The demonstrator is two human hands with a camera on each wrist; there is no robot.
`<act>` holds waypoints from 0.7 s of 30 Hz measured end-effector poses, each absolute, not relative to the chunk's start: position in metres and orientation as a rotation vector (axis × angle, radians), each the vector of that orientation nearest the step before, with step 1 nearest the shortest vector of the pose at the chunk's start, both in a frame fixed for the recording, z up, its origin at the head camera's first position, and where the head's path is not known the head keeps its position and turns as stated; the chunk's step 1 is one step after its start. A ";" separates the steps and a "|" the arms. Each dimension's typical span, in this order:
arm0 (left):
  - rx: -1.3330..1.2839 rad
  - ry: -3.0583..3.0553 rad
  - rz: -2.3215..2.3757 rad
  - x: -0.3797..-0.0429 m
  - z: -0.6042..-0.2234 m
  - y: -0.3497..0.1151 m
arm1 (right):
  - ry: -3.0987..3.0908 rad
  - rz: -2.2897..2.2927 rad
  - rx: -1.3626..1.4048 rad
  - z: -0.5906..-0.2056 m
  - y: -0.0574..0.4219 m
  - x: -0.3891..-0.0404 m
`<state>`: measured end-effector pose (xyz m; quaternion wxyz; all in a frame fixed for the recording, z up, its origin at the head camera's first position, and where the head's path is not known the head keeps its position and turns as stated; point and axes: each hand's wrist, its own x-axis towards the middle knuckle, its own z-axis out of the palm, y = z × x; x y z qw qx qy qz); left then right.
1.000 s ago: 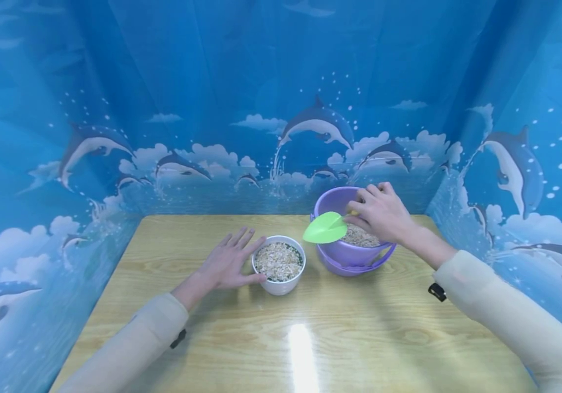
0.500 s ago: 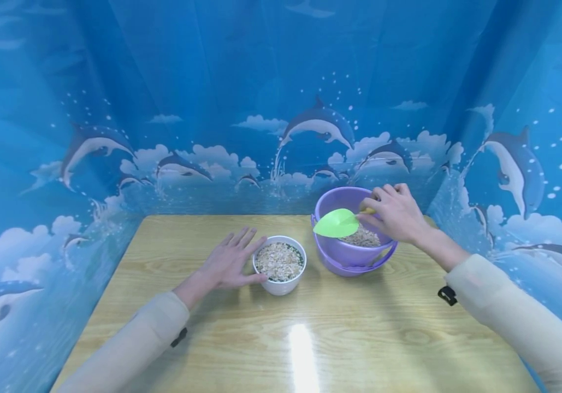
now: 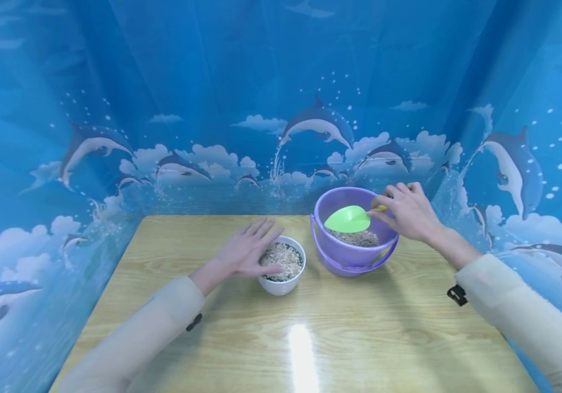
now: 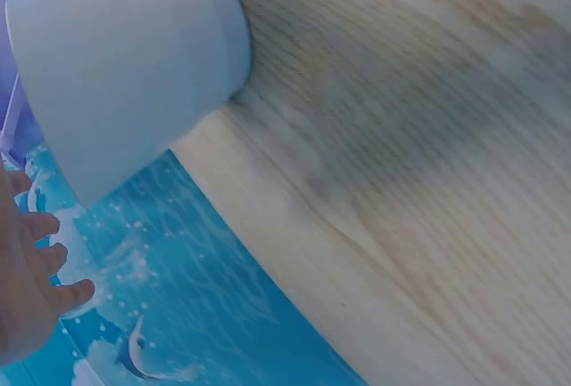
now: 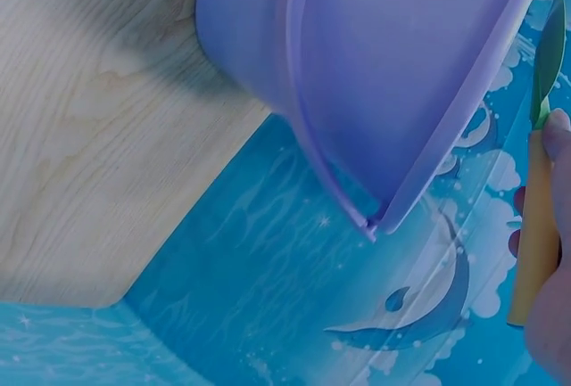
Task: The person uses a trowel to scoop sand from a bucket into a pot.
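My right hand (image 3: 406,212) grips the yellow handle (image 5: 535,234) of a small toy shovel with a light green blade (image 3: 348,219). The blade is over the mouth of a purple bucket (image 3: 354,256), which has pale, flaky grain (image 3: 359,238) inside. To the left, a white pot (image 3: 281,287) is filled with similar pale flakes (image 3: 284,259), with dark green bits near its rim. My left hand (image 3: 246,252) reaches over the pot's left side, fingers spread and fairly straight; whether it touches the flakes or only hovers, I cannot tell.
The wooden table (image 3: 241,344) carries the pot and bucket near its far edge. Blue dolphin-print curtain (image 3: 202,109) surrounds its back and both sides. The bucket's handle (image 3: 354,269) hangs down at the front.
My right hand has moved right, bringing the shovel blade from the bucket's left rim to over its mouth. My left hand has shifted right and slightly up, over the pot.
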<state>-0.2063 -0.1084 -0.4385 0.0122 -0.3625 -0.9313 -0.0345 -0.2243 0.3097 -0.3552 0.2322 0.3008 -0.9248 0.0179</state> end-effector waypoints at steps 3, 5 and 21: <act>-1.151 -2.896 -0.088 -0.209 -0.434 -0.100 | -2.553 0.025 0.816 -0.354 0.314 -0.226; -1.170 -2.890 -0.084 -0.210 -0.430 -0.094 | -2.560 0.010 0.808 -0.353 0.317 -0.226; -1.262 -2.831 -0.053 -0.220 -0.417 -0.050 | -2.556 -0.146 0.849 -0.350 0.329 -0.239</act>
